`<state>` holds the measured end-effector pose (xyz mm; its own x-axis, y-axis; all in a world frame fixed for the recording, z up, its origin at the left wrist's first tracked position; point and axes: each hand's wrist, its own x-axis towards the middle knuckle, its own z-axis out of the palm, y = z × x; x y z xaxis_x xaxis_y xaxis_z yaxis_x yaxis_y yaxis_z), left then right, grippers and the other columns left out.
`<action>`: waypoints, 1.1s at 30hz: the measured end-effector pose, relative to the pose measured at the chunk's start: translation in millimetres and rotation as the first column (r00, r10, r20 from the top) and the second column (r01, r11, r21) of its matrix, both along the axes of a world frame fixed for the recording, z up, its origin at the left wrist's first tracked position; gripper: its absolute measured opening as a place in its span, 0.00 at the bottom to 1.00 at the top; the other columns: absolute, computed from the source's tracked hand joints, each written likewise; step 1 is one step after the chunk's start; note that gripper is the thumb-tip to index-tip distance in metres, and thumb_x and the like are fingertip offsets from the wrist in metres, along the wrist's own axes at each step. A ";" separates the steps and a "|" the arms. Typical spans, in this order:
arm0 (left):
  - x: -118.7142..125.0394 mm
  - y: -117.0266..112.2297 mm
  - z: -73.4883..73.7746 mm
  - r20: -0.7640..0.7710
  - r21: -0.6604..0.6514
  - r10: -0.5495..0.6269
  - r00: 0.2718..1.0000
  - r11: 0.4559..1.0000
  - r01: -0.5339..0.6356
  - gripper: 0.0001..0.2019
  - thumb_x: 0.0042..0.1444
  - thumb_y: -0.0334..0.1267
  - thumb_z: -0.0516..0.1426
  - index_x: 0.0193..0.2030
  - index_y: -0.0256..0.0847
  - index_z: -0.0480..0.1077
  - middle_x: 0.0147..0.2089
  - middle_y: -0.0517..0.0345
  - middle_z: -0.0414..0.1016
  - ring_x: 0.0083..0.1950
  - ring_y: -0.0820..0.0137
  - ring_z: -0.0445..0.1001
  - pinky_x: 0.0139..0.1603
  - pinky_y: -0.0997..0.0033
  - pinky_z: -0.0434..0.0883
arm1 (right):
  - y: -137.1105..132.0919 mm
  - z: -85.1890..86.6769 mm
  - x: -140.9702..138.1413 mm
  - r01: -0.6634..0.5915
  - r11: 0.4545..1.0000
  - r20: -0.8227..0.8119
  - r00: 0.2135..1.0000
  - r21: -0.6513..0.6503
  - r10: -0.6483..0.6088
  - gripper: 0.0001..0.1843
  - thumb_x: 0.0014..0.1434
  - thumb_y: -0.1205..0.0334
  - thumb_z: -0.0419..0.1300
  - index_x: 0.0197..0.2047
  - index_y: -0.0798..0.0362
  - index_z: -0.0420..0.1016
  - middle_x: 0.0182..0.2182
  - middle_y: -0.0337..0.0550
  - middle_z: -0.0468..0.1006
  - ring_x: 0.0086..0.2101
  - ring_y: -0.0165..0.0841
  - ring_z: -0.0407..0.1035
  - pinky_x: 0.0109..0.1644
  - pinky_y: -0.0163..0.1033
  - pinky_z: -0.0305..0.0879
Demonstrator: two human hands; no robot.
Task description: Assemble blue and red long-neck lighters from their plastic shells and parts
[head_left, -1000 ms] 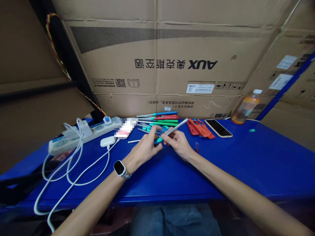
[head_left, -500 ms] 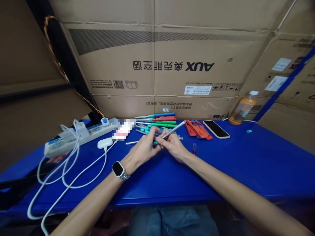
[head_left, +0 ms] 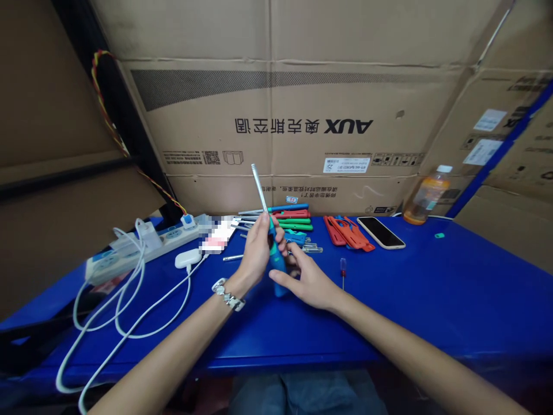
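A blue-handled screwdriver [head_left: 277, 260] with teal bands stands nearly upright, its long silver shaft tilted up and to the left. My left hand [head_left: 256, 246] is closed around the upper handle and lower shaft. Lower down, my right hand [head_left: 311, 279] has its thumb across the handle and its fingers curled beside it, gripping loosely; some fingertips are hidden. Just behind both hands lies a pile of similar tools with a blue handle [head_left: 289, 207], a red handle [head_left: 291, 214] and green handles [head_left: 296, 222], partly covered by my left hand.
Red-orange tool pieces [head_left: 348, 232], a phone [head_left: 381, 232] and a bottle [head_left: 427, 196] stand right of the pile. A small screwdriver [head_left: 343, 268] lies nearer. At left are a power strip [head_left: 173, 233], white cables [head_left: 129, 334] and a white case [head_left: 188, 259]. Cardboard [head_left: 207, 202] backs the blue table [head_left: 415, 305].
The screwdriver has swung from slanting right to pointing up and left, and its blue handle now shows. My right hand has moved down onto the handle; my left wrist has turned.
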<state>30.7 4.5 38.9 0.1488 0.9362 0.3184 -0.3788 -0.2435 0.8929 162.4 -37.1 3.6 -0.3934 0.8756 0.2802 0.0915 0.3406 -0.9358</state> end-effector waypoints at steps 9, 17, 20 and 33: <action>-13.8 -6.2 -16.4 -0.232 0.046 0.032 0.972 0.999 -0.022 0.21 0.60 0.57 0.56 0.40 0.38 0.73 0.47 0.50 0.78 0.44 0.64 0.76 0.40 0.70 0.73 | -5.2 4.9 27.0 0.254 0.948 0.230 0.927 0.191 -0.295 0.14 0.58 0.53 0.62 0.42 0.48 0.63 0.33 0.35 0.76 0.32 0.33 0.71 0.38 0.39 0.64; -66.6 -26.3 -22.9 -0.782 0.199 0.240 0.575 0.971 -0.134 0.28 0.63 0.58 0.51 0.22 0.37 0.71 0.19 0.58 0.71 0.21 0.71 0.67 0.25 0.72 0.64 | -2.5 2.5 51.0 0.169 0.920 0.583 0.729 0.354 -0.358 0.20 0.57 0.47 0.64 0.51 0.43 0.74 0.49 0.40 0.79 0.48 0.44 0.73 0.48 0.46 0.64; -76.9 -33.5 -20.6 -0.743 0.560 0.495 0.451 0.828 0.013 0.21 0.63 0.50 0.54 0.24 0.39 0.70 0.22 0.59 0.69 0.25 0.71 0.67 0.30 0.71 0.65 | -3.6 0.0 55.0 0.040 0.937 0.687 0.670 0.346 -0.282 0.19 0.58 0.47 0.63 0.52 0.41 0.74 0.48 0.40 0.79 0.49 0.43 0.72 0.47 0.45 0.64; -61.0 38.6 -12.1 -0.809 0.559 0.583 0.072 0.727 0.399 0.10 0.63 0.31 0.50 0.45 0.39 0.72 0.45 0.49 0.73 0.49 0.59 0.71 0.51 0.60 0.69 | 52.2 13.6 46.7 0.064 0.891 0.625 0.689 0.450 -0.366 0.11 0.63 0.53 0.58 0.41 0.52 0.74 0.39 0.44 0.75 0.41 0.36 0.69 0.46 0.42 0.60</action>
